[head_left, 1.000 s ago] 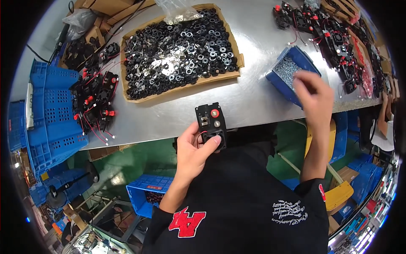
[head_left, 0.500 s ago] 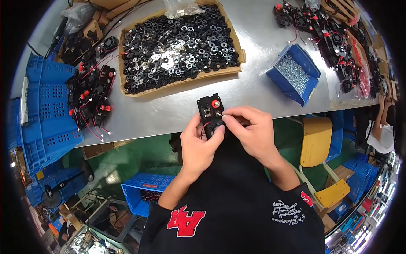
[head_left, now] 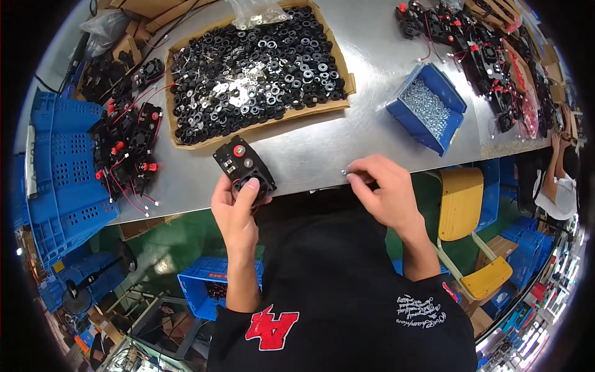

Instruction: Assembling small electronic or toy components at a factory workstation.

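My left hand grips a black fan module at the table's front edge, with the thumb pressed over its small fan. A red terminal post and a bare metal post stick up from the module's face. To the right, apart from the module, my right hand pinches a small shiny metal nut between thumb and forefinger, just above the table. Beyond that hand stands a blue bin holding many small silver fasteners.
A shallow cardboard tray of black and silver washers lies ahead. Wired fan modules are heaped at left beside a blue crate, and more modules lie far right. A yellow chair stands right; another person sits beyond.
The module in my left hand has moved left and tilted. My right hand has come away from its metal post to the right, with the small nut showing at the fingertips.
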Demonstrator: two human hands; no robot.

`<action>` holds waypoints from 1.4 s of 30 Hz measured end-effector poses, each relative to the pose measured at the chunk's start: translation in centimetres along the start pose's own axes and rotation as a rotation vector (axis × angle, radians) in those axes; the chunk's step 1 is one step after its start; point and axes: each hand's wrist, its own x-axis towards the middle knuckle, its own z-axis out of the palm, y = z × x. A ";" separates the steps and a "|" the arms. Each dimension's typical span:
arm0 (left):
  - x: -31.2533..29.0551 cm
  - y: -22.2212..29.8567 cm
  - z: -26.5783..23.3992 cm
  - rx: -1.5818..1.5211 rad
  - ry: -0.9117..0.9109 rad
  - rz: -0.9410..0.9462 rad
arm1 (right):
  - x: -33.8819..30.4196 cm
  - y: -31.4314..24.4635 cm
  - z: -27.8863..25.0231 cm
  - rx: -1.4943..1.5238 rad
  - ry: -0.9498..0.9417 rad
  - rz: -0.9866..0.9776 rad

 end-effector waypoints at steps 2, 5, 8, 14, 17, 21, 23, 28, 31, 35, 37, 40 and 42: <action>-0.1 0.1 -0.1 -0.003 0.004 0.005 | 0.1 0.3 0.3 -0.168 -0.087 -0.086; -0.5 -0.2 0.3 0.004 0.013 -0.017 | 1.0 0.1 0.1 -0.319 -0.213 -0.158; -0.8 -0.7 0.7 0.005 -0.042 -0.038 | 2.0 -1.0 0.0 -0.478 -0.368 -0.145; -1.8 -0.7 1.7 0.007 -0.124 -0.028 | 4.8 -1.0 0.1 -0.560 -0.550 -0.279; -2.4 -0.9 2.0 0.014 -0.145 -0.035 | 5.6 -1.7 -0.2 -0.148 -0.563 -0.113; -3.0 -1.0 2.9 0.027 -0.169 -0.019 | 3.8 -2.8 1.1 0.362 -0.501 0.198; -3.0 -1.1 3.6 0.039 -0.160 0.032 | 3.1 -2.4 2.8 0.510 -0.289 0.071; -3.0 -1.1 3.4 0.060 -0.181 0.011 | 3.1 -2.3 2.5 0.428 -0.351 -0.009; -2.9 -1.1 3.6 0.114 -0.203 0.016 | 2.8 -2.0 2.8 0.512 -0.351 0.095; -3.0 -1.9 3.6 0.281 -0.137 0.124 | 2.1 -2.1 3.6 0.639 -0.235 0.251; -3.0 -2.2 3.8 0.421 -0.086 0.212 | 1.7 -2.5 3.8 0.551 -0.171 0.226; -2.9 -2.4 4.3 0.534 -0.024 0.396 | 1.2 -3.2 3.9 0.341 -0.060 0.089; -2.8 -2.3 4.5 0.588 -0.023 0.500 | 1.0 -3.3 4.0 0.215 -0.006 -0.020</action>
